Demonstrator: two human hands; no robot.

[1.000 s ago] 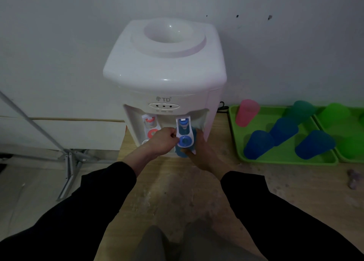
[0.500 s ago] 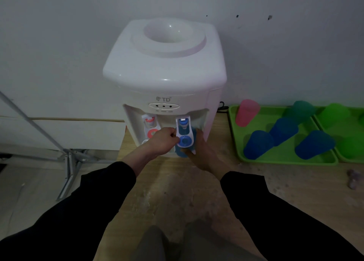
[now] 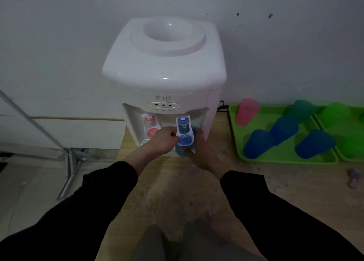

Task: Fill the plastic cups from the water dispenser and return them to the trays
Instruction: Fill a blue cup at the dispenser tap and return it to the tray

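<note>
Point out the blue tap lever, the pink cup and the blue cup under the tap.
blue tap lever (image 3: 184, 139), head view, round blue button
pink cup (image 3: 247, 111), head view, side wall
blue cup under the tap (image 3: 179, 151), head view, lower wall

At frame centre, the left hand (image 3: 164, 140) presses the blue tap lever (image 3: 184, 137) of the white plastic water dispenser (image 3: 164, 71), while the right hand (image 3: 201, 152) grips a blue plastic cup (image 3: 180, 151) beneath it; more cups stand on the green tray (image 3: 285, 158) at right.
</note>
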